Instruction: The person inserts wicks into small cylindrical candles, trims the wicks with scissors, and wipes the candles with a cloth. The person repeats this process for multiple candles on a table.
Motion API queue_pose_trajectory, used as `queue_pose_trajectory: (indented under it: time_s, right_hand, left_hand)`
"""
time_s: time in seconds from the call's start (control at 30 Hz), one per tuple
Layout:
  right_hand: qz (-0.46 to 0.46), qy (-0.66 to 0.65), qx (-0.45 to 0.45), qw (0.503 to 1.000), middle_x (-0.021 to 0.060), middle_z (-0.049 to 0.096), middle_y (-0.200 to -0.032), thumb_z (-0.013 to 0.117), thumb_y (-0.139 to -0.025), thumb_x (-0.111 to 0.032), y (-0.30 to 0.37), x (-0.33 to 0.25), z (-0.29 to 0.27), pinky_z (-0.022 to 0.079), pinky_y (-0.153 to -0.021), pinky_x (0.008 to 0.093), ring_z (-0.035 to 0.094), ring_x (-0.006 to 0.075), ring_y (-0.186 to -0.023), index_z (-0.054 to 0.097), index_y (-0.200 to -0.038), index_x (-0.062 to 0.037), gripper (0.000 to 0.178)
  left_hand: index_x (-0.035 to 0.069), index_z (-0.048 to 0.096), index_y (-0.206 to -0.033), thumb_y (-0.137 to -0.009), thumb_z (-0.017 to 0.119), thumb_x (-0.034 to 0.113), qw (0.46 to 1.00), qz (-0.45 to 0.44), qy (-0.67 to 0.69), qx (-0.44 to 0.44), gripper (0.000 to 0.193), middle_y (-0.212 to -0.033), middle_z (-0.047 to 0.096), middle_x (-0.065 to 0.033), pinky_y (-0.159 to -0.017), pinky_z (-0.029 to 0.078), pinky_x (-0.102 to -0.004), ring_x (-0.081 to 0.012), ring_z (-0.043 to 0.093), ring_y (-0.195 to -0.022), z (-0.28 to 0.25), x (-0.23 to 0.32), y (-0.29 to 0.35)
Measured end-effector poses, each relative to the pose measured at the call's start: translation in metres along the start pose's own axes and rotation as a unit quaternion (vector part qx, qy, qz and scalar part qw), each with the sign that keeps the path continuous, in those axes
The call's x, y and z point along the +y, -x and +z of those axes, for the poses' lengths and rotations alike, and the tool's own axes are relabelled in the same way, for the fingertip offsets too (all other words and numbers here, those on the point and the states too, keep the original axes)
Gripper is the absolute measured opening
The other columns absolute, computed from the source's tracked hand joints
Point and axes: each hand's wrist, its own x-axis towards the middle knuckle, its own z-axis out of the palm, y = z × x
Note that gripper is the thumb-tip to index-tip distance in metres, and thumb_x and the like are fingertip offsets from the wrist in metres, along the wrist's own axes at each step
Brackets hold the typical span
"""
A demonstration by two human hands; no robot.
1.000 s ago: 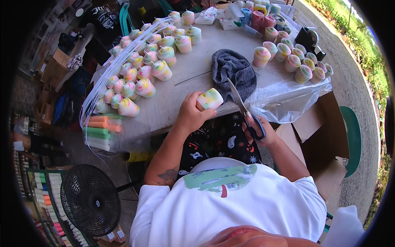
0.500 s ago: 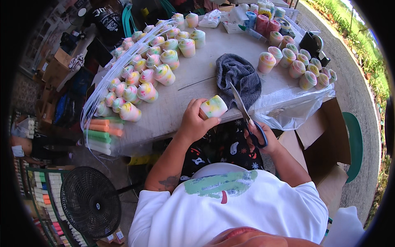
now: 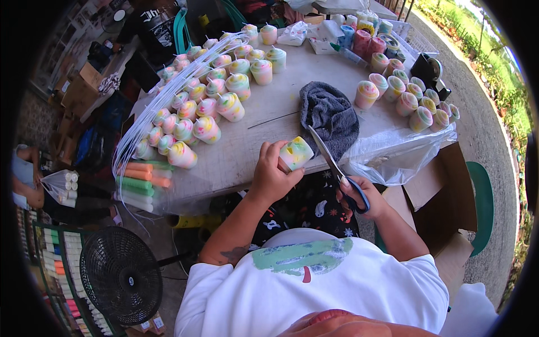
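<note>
My left hand (image 3: 270, 175) grips a cup-shaped candle (image 3: 296, 153) swirled in white, yellow, green and pink, tilted on its side over the table's near edge. Its fingers wrap round the lower end. Scissors (image 3: 327, 153) with dark blue handles are in my right hand (image 3: 364, 195), fingers through the loops. Their blades point up and left, close beside the candle's upper right end; I cannot tell whether they touch it. Behind the blades lies a crumpled dark grey towel (image 3: 331, 115).
Rows of similar candles with wicks (image 3: 205, 129) fill the table's left, beside a bundle of long white wicks (image 3: 132, 137). More swirled candles (image 3: 407, 104) stand at right, near a black tape dispenser (image 3: 426, 68). Plastic sheeting (image 3: 387, 154) hangs over the edge above an open cardboard box (image 3: 443, 174).
The scissors' tips have come down closer to the candle, which is tilted a bit more. The view has shifted slightly. At far left, a person with a bag of white cylinders shows more.
</note>
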Motion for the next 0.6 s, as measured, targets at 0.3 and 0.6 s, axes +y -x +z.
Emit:
queue_pose_trajectory:
  time_s: [0.3,0.6]
  right_hand:
    - [0.049,0.030,-0.066,0.996,0.0014,0.051,-0.059,0.059,-0.092,-0.046,0.010,-0.014,0.011,0.046,-0.041,0.0243,0.051,0.0098,-0.045,0.057,-0.075,-0.0037,0.045]
    - [0.049,-0.005,-0.036,0.998,0.0017,0.053,-0.059,0.060,-0.091,-0.044,0.005,-0.015,-0.004,0.045,-0.041,0.0233,0.051,0.0101,-0.044,0.058,-0.077,-0.0039,0.043]
  left_hand:
    - [0.002,0.047,-0.121,-0.067,0.074,0.012,0.998,0.032,-0.047,0.037,0.061,-0.104,0.047,-0.0177,-0.069,0.052,-0.0447,-0.0377,0.059,-0.083,0.008,0.003,0.004]
    - [0.002,0.049,-0.120,-0.067,0.074,0.012,0.996,0.054,-0.053,0.051,0.059,-0.103,0.048,-0.0178,-0.071,0.052,-0.0438,-0.0385,0.058,-0.084,0.009,0.000,0.005]
